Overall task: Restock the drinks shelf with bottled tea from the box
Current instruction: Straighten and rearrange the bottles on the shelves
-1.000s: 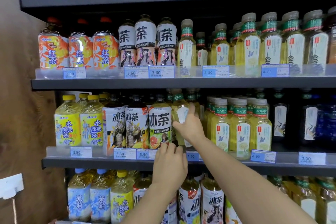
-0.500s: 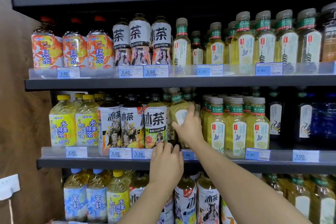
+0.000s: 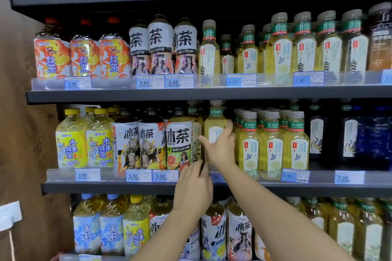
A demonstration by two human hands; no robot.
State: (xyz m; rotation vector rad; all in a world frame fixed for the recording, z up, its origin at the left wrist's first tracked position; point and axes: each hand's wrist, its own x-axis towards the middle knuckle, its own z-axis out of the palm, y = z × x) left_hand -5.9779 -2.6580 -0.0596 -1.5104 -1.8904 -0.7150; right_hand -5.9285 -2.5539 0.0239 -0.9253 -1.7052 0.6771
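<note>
A pale yellow tea bottle (image 3: pixel 214 127) with a green neck band stands upright on the middle shelf (image 3: pixel 131 187), between the iced tea bottles and a row of matching yellow bottles (image 3: pixel 273 144). My right hand (image 3: pixel 221 149) is wrapped around its lower body, thumb on the left and fingers on the right. My left hand (image 3: pixel 193 186) lies lower, its fingertips against the clear front rail at the foot of the bottle, holding nothing. The box is out of view.
The upper shelf (image 3: pixel 148 95) hangs just above the bottle's cap. Large iced tea bottles (image 3: pixel 179 144) stand close on the left. Price tags (image 3: pixel 295 175) line the rails. A brown wall (image 3: pixel 23 133) bounds the left side. More bottles fill the lower shelf.
The tea bottle in my right hand has gone from leaning left to standing upright, slightly further right. My left hand stays at the shelf rail.
</note>
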